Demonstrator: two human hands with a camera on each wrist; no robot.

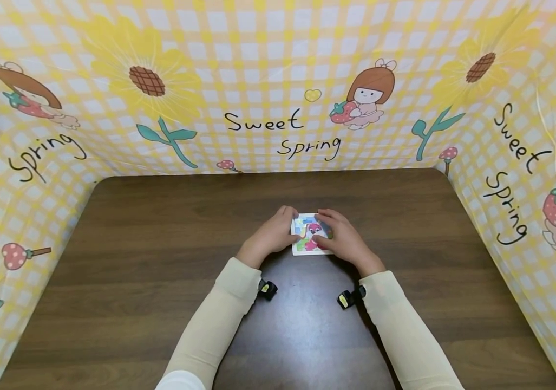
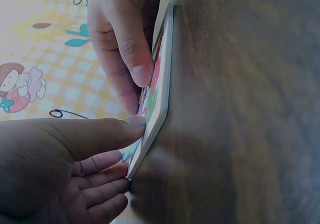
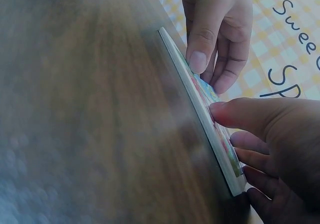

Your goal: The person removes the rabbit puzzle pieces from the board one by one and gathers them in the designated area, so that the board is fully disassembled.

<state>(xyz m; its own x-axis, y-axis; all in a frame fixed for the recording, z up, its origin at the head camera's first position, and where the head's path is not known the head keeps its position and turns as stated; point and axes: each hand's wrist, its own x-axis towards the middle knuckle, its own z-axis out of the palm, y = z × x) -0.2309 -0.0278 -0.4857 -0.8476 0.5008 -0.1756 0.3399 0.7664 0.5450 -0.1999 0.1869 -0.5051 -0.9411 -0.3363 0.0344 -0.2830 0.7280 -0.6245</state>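
A small square puzzle board with a white border and a pink cartoon dog lies flat on the brown table. On its left side is my left hand, thumb over the border and fingers along the outer edge. My right hand holds the opposite side, its thumb reaching onto the picture and its fingers at the far right edge. In the left wrist view the left thumb rests on the board's top. The right thumb touches the picture in the right wrist view. The hands cover parts of the left and right borders.
The wooden table extends around the board. A yellow checked cloth with flowers and cartoon figures stands as a wall at the back and both sides. A small black camera is strapped at the left wrist, another camera at the right.
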